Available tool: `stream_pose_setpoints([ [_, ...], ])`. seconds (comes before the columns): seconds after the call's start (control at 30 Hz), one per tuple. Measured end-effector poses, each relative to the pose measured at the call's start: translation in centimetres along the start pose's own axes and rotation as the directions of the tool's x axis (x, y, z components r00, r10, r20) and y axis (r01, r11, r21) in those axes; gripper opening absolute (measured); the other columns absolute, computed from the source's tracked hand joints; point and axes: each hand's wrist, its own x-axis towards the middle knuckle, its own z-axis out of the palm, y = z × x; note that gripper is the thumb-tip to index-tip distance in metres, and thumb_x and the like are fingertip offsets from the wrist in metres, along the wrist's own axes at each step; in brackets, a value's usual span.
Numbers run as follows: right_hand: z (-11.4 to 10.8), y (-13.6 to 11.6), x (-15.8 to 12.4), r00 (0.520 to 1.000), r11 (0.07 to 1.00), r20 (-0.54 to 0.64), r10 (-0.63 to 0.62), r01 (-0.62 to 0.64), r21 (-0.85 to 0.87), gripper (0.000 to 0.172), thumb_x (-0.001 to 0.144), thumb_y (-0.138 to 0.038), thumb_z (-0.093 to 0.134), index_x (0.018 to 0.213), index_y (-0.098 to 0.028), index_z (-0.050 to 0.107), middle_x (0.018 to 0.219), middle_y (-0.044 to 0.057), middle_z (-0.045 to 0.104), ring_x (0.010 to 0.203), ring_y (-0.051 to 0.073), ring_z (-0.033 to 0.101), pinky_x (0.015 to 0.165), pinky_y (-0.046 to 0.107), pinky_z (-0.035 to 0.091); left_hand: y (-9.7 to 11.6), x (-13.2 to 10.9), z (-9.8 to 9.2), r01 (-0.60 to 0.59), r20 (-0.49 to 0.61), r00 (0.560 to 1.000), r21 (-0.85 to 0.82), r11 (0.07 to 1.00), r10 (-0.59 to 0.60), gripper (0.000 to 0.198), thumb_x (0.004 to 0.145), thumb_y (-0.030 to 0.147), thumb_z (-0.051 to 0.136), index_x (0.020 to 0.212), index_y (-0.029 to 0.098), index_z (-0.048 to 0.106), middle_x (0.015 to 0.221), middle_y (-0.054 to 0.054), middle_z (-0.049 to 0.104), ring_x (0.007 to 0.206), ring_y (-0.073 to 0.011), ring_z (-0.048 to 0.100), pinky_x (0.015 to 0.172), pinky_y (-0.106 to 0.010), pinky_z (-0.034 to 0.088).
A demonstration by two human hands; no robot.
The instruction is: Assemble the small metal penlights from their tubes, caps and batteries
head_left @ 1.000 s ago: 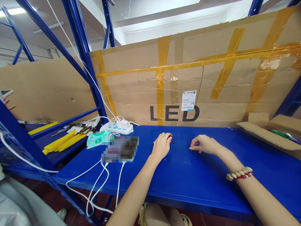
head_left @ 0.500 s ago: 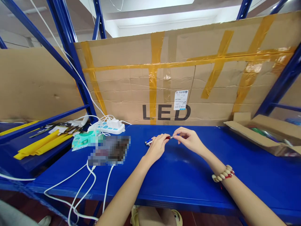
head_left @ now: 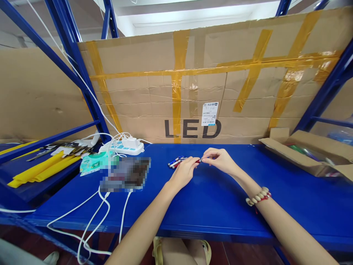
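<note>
My left hand (head_left: 184,172) is closed around a slim red pen (head_left: 198,161), whose front end sticks out past the fingertips. At that end my right hand (head_left: 220,160) pinches the small silver tip between thumb and forefinger. The fingers hide most of the pen, so whether the tip is loose or attached I cannot tell. Several more pens (head_left: 173,162), blue and red with silver parts, lie on the blue table (head_left: 220,209) just left of my left hand and partly behind it.
An open cardboard box (head_left: 306,166) with wrapped items stands at the right. On the left are a pixelated flat object (head_left: 127,173), white cables (head_left: 125,217), a green packet (head_left: 95,162) and a white power strip (head_left: 128,147). A large cardboard panel (head_left: 154,103) closes off the back.
The view has shifted slightly, and more of the loose pens shows beside my left hand. Both hands keep nearly the same hold on the red pen.
</note>
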Motion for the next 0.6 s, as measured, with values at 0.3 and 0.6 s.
stream_pose_setpoints([
  [0.3,0.2,0.9,-0.1,0.999,0.999,0.042,0.021,-0.019,-0.030,0.024,0.064,-0.040,0.070,0.060,-0.017,0.067,0.069,0.003,0.063,0.048,0.009,0.052,0.047,0.024,0.043,0.1,-0.2,0.0,-0.078,-0.003,0.997,0.117,0.990,0.079,0.026,0.090,0.017,0.035,0.104,0.016,0.057,0.088,-0.007,0.063,0.083,-0.0173,0.058,0.077,-0.029,0.046],
  [0.6,0.6,-0.3,-0.3,0.994,0.994,0.018,0.105,-0.106,0.026,0.029,0.062,-0.044,0.071,0.061,-0.016,0.066,0.068,0.003,0.062,0.046,0.008,0.049,0.044,0.023,0.042,-0.5,-0.1,0.4,-0.129,-0.107,0.984,0.116,0.985,0.142,0.024,0.090,0.015,0.038,0.101,0.015,0.060,0.084,-0.006,0.064,0.080,-0.0172,0.059,0.075,-0.030,0.048],
])
